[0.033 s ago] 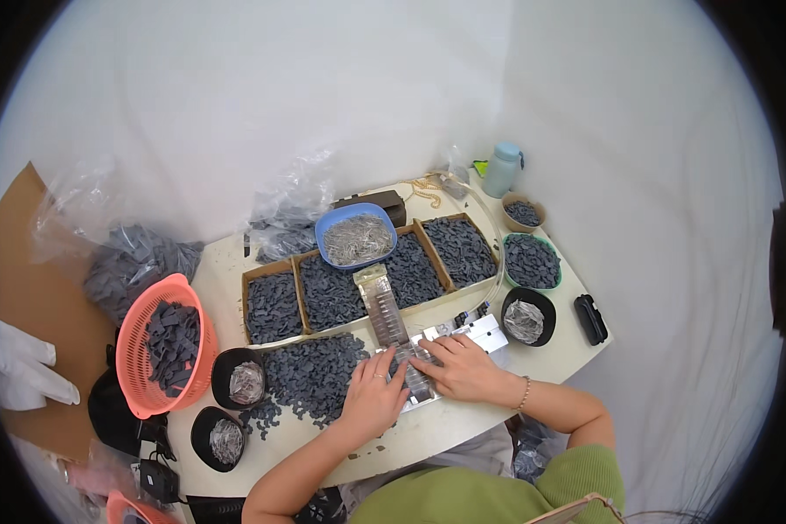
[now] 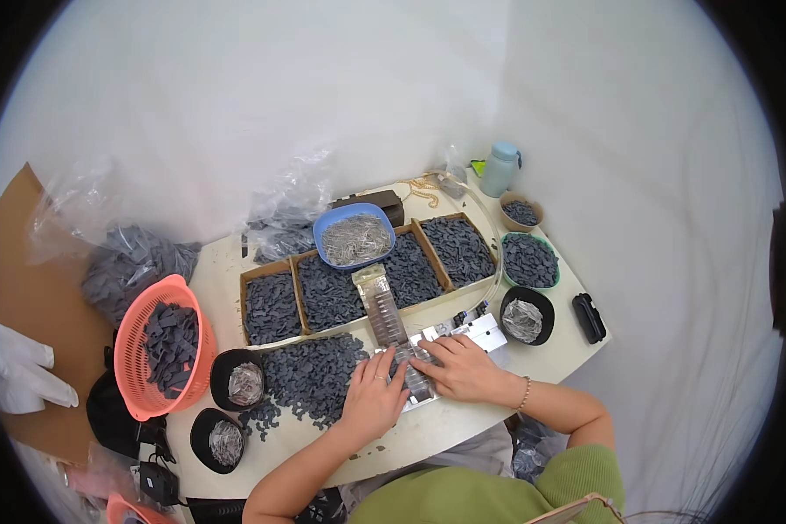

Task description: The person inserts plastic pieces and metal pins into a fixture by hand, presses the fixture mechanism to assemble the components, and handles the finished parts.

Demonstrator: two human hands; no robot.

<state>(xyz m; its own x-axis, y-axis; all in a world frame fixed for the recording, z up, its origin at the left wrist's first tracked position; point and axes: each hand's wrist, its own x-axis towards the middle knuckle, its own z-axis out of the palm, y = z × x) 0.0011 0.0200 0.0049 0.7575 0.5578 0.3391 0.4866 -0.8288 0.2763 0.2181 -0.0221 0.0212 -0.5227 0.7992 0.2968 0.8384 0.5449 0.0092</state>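
Both hands meet over one spot on the table (image 2: 450, 428), close together, their fingertips resting on a clear ribbed strip (image 2: 382, 307) and the silvery metal plate (image 2: 482, 334) beneath its near end. Our left hand (image 2: 374, 403) has its fingers bent and partly spread; our right hand (image 2: 470, 368) reaches across from the other side, its fingers lightly curled. Whether either one pinches a small piece between finger and thumb, we cannot tell. Meeting from opposite sides probably lets us steady the strip while both sets of fingertips work on it. The strip runs straight away from our fingers, its far end over a divided box (image 2: 434, 258) of dark grey pieces, so its length seems placed to stay clear of our wrists.

Just left of our left hand spreads a loose pile (image 2: 314, 371) of dark pieces, likely there for a short reach. Farther left stand two black bowls with thin, shiny contents, then a coral basket (image 2: 135, 367). Beyond our hands, a blue tray (image 2: 355, 210) of thin silvery pieces rests on the box, perhaps to save table room. Right of our right hand, another black bowl (image 2: 545, 312) sits near the plate.
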